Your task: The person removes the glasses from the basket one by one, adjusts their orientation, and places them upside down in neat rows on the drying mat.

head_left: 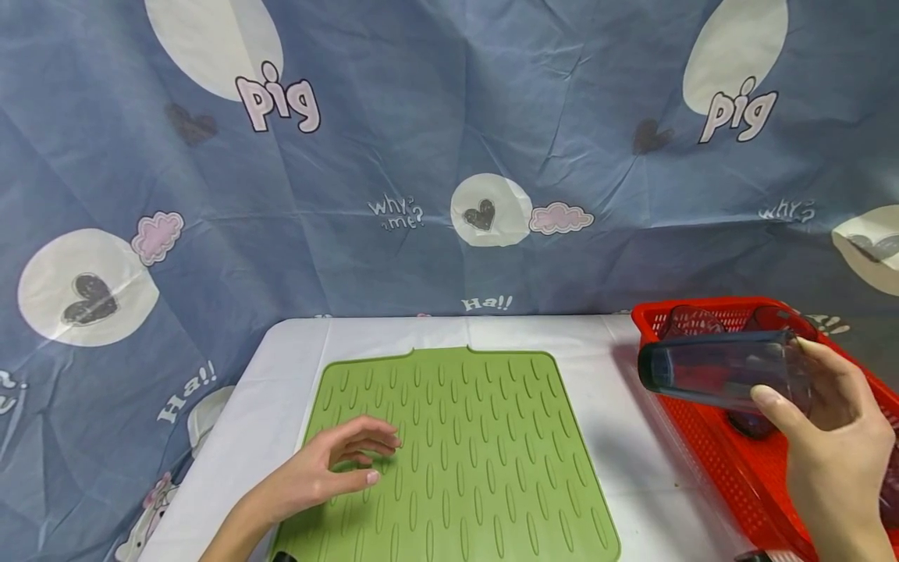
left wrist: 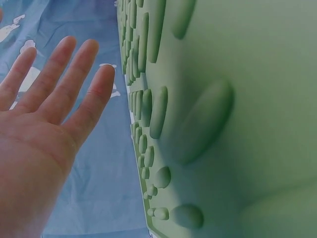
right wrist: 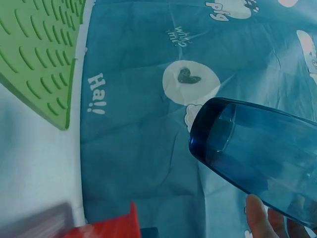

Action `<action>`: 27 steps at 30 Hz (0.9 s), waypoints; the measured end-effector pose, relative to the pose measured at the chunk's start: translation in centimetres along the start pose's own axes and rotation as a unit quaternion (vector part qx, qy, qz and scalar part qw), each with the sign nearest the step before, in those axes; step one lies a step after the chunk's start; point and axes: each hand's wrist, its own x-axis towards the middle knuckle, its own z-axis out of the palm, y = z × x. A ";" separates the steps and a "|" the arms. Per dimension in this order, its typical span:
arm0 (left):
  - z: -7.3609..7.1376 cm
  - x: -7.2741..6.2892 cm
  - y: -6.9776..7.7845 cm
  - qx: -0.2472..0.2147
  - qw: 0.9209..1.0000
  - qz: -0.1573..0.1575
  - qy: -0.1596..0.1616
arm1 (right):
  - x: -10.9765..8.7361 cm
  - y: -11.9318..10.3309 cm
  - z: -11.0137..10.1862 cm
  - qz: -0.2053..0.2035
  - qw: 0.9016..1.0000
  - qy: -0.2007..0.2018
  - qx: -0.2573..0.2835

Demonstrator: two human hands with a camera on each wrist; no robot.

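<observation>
A tall blue-tinted drinking glass lies nearly sideways in the air above the red basket, its thick base toward the left. My right hand grips it near the rim, thumb on the near side. In the right wrist view the same glass is seen through, with fingertips below it. My left hand hovers over the left part of a green ridged drying mat, holding nothing. The left wrist view shows this hand's fingers spread and fairly straight beside the mat.
A red perforated plastic basket stands at the right of the white table, with several more glasses inside, among them one at its back. Behind the table hangs a blue printed cloth.
</observation>
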 end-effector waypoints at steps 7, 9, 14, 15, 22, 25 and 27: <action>0.0 0.0 0.1 0.003 1.000 0.001 0.000 | 0.0 0.1 0.5 0.012 1.000 -0.001 0.006; 0.0 -0.1 0.1 0.005 1.000 0.001 0.001 | -0.1 0.1 0.5 0.011 1.000 -0.003 0.004; 0.0 -0.1 0.0 0.009 1.000 0.006 0.001 | 0.1 0.2 0.8 0.007 1.000 -0.012 0.006; 0.0 -0.1 0.0 0.010 1.000 0.006 0.001 | 0.1 0.2 0.8 0.007 1.000 -0.014 0.003; 0.1 0.0 0.2 0.013 1.000 0.007 0.002 | 0.2 0.3 1.2 0.012 0.999 -0.023 -0.033; 0.1 0.0 0.2 0.015 1.000 0.012 0.003 | 0.2 0.3 1.6 0.014 0.999 -0.027 -0.045; 0.0 0.0 0.2 0.013 1.000 0.015 0.002 | 0.2 0.4 1.8 0.013 0.999 -0.032 -0.037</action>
